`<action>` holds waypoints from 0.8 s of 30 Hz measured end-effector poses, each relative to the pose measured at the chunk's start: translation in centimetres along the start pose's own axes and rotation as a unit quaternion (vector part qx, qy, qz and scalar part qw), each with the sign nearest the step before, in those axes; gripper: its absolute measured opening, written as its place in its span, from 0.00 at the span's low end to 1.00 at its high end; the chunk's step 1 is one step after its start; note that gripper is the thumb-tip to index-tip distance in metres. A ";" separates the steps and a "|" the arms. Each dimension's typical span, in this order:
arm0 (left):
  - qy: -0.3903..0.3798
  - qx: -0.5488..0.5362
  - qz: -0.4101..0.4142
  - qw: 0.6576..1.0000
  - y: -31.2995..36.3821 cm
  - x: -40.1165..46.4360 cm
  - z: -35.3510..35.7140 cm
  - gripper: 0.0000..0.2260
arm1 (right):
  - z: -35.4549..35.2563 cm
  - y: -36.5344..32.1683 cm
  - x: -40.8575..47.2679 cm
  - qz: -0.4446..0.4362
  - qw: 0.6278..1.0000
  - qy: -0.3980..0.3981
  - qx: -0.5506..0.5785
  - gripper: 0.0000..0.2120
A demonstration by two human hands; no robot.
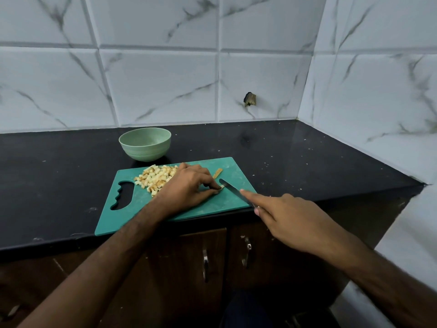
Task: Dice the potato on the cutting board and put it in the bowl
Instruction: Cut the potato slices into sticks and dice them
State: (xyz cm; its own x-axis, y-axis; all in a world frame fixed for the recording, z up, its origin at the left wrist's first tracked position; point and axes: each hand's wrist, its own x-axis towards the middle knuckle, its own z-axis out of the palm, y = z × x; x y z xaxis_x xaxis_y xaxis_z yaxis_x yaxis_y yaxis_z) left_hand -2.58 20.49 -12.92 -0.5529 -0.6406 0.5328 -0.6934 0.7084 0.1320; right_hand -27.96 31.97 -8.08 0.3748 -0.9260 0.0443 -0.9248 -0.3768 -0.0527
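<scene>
Head view: dicing is nearly done. On the green board, which lies on the black bench, the left hand pinches a small last bit of potato between its fingertips, pinning it to the board. The right hand grips the knife, forefinger stretched along the spine, the blade's tip just beside that bit. A heap of dice sits on the board's far left part, behind the left hand, and one uncut strip lies apart near the far edge.

The next move looks like a short downward cut close to the pinching fingertips, so they should be kept tucked back; then the strip wants the same.

The pale green bowl stands on the bench just beyond the board. What shows of its inside looks bare, though the bottom is hidden; no dice appear moved yet.
</scene>
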 end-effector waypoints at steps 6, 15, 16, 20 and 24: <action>0.017 0.010 -0.003 1.000 -0.1 -0.1 0.0 0.05 | 0.2 -0.2 0.3 0.003 1.000 0.003 -0.023 0.25; 0.008 0.018 -0.004 1.000 -0.1 -0.1 -0.2 0.06 | 1.2 0.8 1.0 0.015 0.999 0.030 0.026 0.24; 0.007 0.019 -0.004 1.000 -0.1 -0.1 -0.2 0.06 | 1.0 1.0 1.0 0.015 0.998 0.030 0.055 0.24; 0.013 0.024 -0.004 1.000 -0.1 0.0 -0.2 0.06 | 0.8 0.5 0.6 0.002 0.997 0.012 0.070 0.23; 0.015 0.018 -0.004 1.000 -0.1 -0.1 -0.1 0.05 | 0.9 0.3 0.8 -0.002 0.999 0.005 0.049 0.24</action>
State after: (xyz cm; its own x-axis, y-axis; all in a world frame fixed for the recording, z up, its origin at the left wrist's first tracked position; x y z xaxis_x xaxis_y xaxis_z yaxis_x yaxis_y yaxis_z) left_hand -2.43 20.53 -12.89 -0.5344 -0.6361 0.5566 -0.7139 0.6923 0.1058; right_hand -27.90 31.08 -8.98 0.3779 -0.9242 0.0554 -0.9119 -0.3819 -0.1502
